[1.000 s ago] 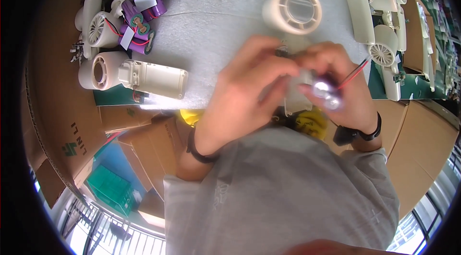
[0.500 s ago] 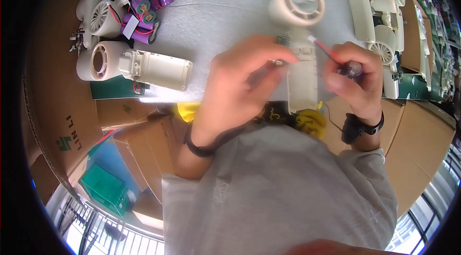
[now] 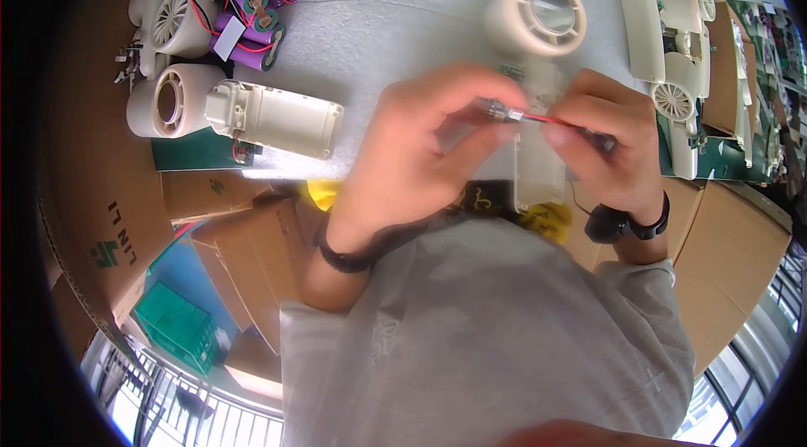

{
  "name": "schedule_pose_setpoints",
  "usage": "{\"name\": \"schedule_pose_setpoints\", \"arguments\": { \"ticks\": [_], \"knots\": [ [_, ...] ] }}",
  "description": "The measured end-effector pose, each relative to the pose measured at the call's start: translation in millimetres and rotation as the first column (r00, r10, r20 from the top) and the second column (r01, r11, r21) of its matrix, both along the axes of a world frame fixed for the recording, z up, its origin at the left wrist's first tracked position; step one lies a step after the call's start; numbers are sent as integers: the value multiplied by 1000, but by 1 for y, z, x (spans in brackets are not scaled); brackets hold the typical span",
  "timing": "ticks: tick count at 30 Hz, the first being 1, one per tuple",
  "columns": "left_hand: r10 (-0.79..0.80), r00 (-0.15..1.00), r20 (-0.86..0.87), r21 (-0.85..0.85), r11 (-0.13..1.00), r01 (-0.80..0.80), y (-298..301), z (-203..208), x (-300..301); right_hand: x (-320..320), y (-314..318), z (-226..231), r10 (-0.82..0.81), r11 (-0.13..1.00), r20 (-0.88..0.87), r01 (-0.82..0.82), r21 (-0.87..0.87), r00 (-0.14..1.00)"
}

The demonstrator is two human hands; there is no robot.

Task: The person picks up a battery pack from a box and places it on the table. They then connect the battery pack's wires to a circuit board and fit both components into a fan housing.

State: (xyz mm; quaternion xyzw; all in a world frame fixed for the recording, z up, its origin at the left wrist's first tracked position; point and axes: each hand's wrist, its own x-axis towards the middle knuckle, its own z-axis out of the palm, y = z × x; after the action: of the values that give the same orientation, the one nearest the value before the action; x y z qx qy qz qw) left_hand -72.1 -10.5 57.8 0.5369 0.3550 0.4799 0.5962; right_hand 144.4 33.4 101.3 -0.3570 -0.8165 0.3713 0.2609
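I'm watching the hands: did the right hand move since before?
Yes. The right hand slid rightward, off the cream fan housing, pulling the red wire out.

Red wire (image 3: 546, 119) taut over cream fan housing (image 3: 538, 43)
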Motion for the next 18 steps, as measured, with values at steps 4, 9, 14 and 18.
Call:
{"name": "schedule_pose_setpoints", "arguments": {
  "ticks": [4,9,14,18],
  "knots": [
    [-2,1000,19,10,1000,2,1,2,1,-3,-2,-5,-88,995,-43,90,35,995],
    [-19,999,49,-12,1000,19,3,4,-1,4,3,-1,-34,998,-36,36,51,999],
    [-23,997,69,-20,999,25,3,3,-1,3,-1,1,-3,999,35,1,51,999],
    [-15,998,64,-9,1000,16,3,2,0,2,-2,1,-10,999,77,6,53,997]
  ]
}}
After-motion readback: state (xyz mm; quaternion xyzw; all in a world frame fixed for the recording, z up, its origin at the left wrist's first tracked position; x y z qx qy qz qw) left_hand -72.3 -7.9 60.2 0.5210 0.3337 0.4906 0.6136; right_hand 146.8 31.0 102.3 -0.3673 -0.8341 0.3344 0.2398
